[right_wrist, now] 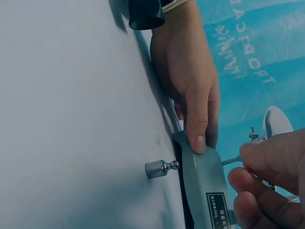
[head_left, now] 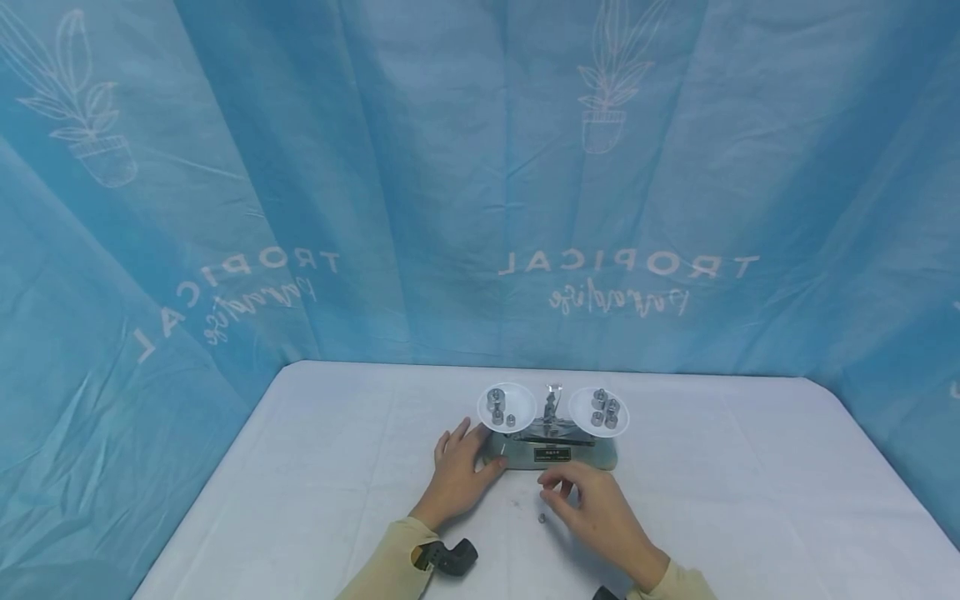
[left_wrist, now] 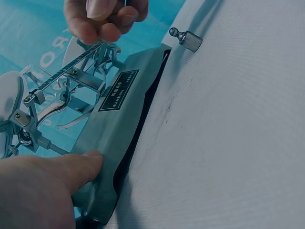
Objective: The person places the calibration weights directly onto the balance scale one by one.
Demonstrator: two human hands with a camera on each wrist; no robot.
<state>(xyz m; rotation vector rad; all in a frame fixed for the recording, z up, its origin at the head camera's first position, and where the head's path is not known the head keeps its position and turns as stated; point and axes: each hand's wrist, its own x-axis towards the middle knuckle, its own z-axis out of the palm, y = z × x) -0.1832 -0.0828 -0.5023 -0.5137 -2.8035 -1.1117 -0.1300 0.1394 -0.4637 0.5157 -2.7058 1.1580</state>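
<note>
A pan balance with a grey-green base (head_left: 517, 457) stands on the white table. Its left pan (head_left: 527, 400) and right pan (head_left: 577, 402) each carry several small metal weights. My left hand (head_left: 453, 479) holds the base at its left end, the thumb lying on top of the front edge and the fingers around the end. In front of the base, a small knobbed metal weight (left_wrist: 192, 41) lies on its side on the cloth. My right hand (head_left: 592, 504) hovers just above that weight, fingers loosely bent, with a gap between thumb and forefinger and nothing visible there.
White cloth (head_left: 337, 467) covers the table around the balance. Blue printed curtains (head_left: 450, 208) hang behind it and at both sides. A dark camera mount (head_left: 453, 557) sits on the left wrist.
</note>
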